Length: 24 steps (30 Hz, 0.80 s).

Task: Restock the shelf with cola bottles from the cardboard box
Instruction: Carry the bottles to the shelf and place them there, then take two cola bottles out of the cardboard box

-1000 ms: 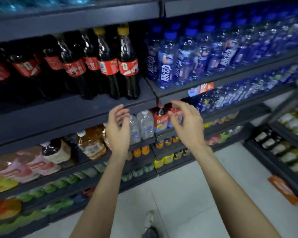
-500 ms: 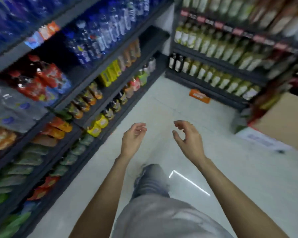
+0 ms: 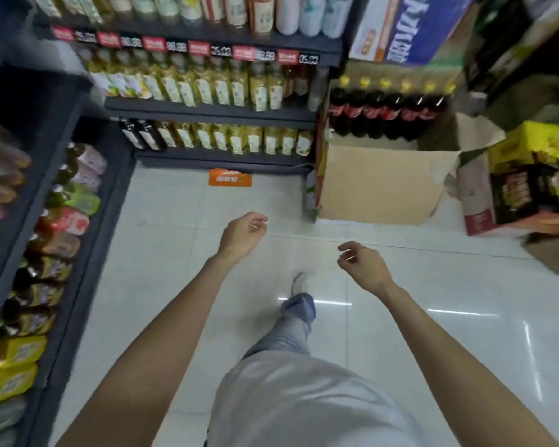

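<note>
In the head view, the cola bottles (image 3: 388, 111) stand upright, long axes vertical with yellow caps pointing up, in the open cardboard box (image 3: 381, 182) at 1 o'clock, while the left hand (image 3: 241, 237) and right hand (image 3: 365, 268), fingers loosely curled, hold nothing above the floor (image 3: 175, 240).

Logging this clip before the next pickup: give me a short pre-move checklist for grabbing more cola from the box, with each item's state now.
1. Left hand free: ok, fingers loosely curled, holding nothing.
2. Right hand free: ok, holding nothing.
3. Cardboard box open: ok, flaps up.
4. Cola bottles left in box: ok, a row of yellow-capped ones stands in it.
5. Floor between the person and the box clear: ok, bare tiles.
6. Hands within reach of the bottles: not ok, both are apart from the box.
</note>
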Available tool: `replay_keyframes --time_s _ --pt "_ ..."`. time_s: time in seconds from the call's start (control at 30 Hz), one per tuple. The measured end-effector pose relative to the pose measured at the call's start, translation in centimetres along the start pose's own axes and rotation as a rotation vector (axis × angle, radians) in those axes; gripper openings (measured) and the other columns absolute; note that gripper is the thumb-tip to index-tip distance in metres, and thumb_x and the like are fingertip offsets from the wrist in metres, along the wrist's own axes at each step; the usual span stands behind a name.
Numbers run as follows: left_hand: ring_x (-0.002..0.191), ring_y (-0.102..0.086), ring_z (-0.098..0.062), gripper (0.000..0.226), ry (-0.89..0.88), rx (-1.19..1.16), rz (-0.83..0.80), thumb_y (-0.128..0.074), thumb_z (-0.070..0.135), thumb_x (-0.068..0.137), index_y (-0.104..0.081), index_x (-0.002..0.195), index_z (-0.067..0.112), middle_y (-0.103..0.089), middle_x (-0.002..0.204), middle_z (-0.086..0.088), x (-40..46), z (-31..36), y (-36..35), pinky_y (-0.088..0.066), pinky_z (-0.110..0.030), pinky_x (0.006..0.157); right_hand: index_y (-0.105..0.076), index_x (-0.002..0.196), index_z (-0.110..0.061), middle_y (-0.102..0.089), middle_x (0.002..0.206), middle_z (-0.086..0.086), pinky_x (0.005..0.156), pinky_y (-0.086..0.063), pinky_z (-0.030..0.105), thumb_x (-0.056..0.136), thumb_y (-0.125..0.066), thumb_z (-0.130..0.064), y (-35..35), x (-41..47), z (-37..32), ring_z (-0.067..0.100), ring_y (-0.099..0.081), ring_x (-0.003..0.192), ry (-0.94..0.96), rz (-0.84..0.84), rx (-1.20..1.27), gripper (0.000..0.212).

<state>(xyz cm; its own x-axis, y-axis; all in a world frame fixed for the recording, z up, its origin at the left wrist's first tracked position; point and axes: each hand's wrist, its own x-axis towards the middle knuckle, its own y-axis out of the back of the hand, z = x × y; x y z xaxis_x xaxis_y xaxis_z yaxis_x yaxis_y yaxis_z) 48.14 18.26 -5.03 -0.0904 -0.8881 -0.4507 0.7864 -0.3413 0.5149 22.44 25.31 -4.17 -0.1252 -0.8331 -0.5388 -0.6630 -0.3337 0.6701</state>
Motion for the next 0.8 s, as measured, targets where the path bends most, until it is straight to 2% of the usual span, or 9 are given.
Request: replay_keyframes --time_s 0.17,0.27,0.37,0.47,0.53,0.6,0.63,0.73,0.8 --pt "0.092 -0.058 -0.011 0.021 -0.047 0.001 -0.043 -0.057 0.025 0.092 -0.063 0.111 0.019 -0.062 0.101 0.005 10.1 11.1 -5.2 -0.045 -0.024 0.077 -0.06 0.115 -0.018 -0.066 0.095 -0.005 0.075 -0.041 0.026 0.089 -0.058 -0.018 13.0 7.7 2.6 0.016 -0.062 0.091 -0.03 0.101 0.026 0.025" --pt "0.093 -0.059 -0.012 0.022 -0.085 -0.02 -0.054 -0.059 0.023 0.092 -0.062 0.112 0.016 -0.064 0.1 0.004 15.7 16.4 -7.9 -0.045 -0.025 0.082 -0.062 0.112 -0.012 -0.066 0.09 0.0 0.076 -0.044 0.024 0.087 -0.061 -0.011 19.0 13.9 3.8 0.02 -0.063 0.086 -0.004 0.159 0.087 0.025" --pt "0.096 -0.06 -0.013 0.027 -0.103 -0.006 -0.051 -0.059 0.022 0.091 -0.06 0.117 0.014 -0.063 0.102 0.005 21.5 20.2 -10.7 -0.045 -0.023 0.082 -0.062 0.114 -0.011 -0.069 0.097 0.006 0.08 -0.044 0.021 0.085 -0.063 -0.009 23.2 21.4 5.0 0.022 -0.064 0.089 0.024 0.177 0.116 0.029" --pt "0.094 -0.056 -0.005 0.031 -0.106 -0.011 -0.021 -0.06 0.024 0.092 -0.057 0.122 0.019 -0.062 0.108 0.008 27.3 23.5 -13.7 -0.04 -0.016 0.076 -0.058 0.121 -0.009 -0.066 0.11 0.008 0.092 -0.048 0.036 0.085 -0.063 -0.008 26.1 29.5 6.2 0.024 -0.062 0.098 0.054 0.178 0.146 0.037" --pt "0.097 -0.056 -0.005 0.033 -0.091 -0.039 0.028 -0.062 0.02 0.091 -0.056 0.123 0.018 -0.062 0.112 0.005 30.8 25.1 -15.9 -0.043 -0.019 0.082 -0.053 0.126 -0.01 -0.062 0.119 0.007 0.094 -0.048 0.039 0.085 -0.064 -0.01 27.7 34.5 6.8 0.025 -0.06 0.104 0.069 0.178 0.124 0.042" --pt "0.103 -0.057 -0.009 0.038 -0.06 -0.06 0.075 -0.063 0.017 0.089 -0.054 0.126 0.015 -0.06 0.118 0.001 34.5 26.1 -18.3 -0.046 -0.027 0.093 -0.049 0.131 -0.01 -0.059 0.126 0.008 0.096 -0.047 0.035 0.085 -0.066 -0.01 28.8 39.2 7.3 0.023 -0.058 0.113 0.097 0.181 0.123 0.049" --pt "0.108 -0.056 -0.012 0.042 -0.051 -0.043 0.094 -0.064 0.018 0.088 -0.052 0.129 0.015 -0.057 0.123 0.0 36.2 26.6 -19.5 -0.044 -0.027 0.097 -0.048 0.132 -0.01 -0.058 0.128 0.007 0.097 -0.047 0.035 0.084 -0.067 -0.01 29.2 41.3 7.5 0.022 -0.057 0.115 0.119 0.189 0.126 0.051" --pt "0.128 -0.044 -0.017 0.056 -0.065 0.012 0.143 -0.065 0.014 0.087 -0.042 0.138 0.013 -0.041 0.143 -0.004 41.0 27.9 -22.5 -0.029 -0.012 0.099 -0.044 0.133 -0.011 -0.055 0.13 0.009 0.093 -0.049 0.043 0.083 -0.068 -0.014 29.5 46.6 7.6 0.027 -0.057 0.114 0.205 0.212 0.076 0.056" --pt "0.135 -0.037 -0.018 0.064 -0.02 0.02 0.178 -0.066 0.013 0.086 -0.035 0.143 0.013 -0.036 0.148 -0.005 43.4 28.4 -24.2 -0.027 -0.02 0.106 -0.04 0.135 -0.011 -0.049 0.135 0.009 0.091 -0.048 0.045 0.082 -0.07 -0.016 29.2 49.2 7.4 0.031 -0.054 0.117 0.226 0.176 0.003 0.061"
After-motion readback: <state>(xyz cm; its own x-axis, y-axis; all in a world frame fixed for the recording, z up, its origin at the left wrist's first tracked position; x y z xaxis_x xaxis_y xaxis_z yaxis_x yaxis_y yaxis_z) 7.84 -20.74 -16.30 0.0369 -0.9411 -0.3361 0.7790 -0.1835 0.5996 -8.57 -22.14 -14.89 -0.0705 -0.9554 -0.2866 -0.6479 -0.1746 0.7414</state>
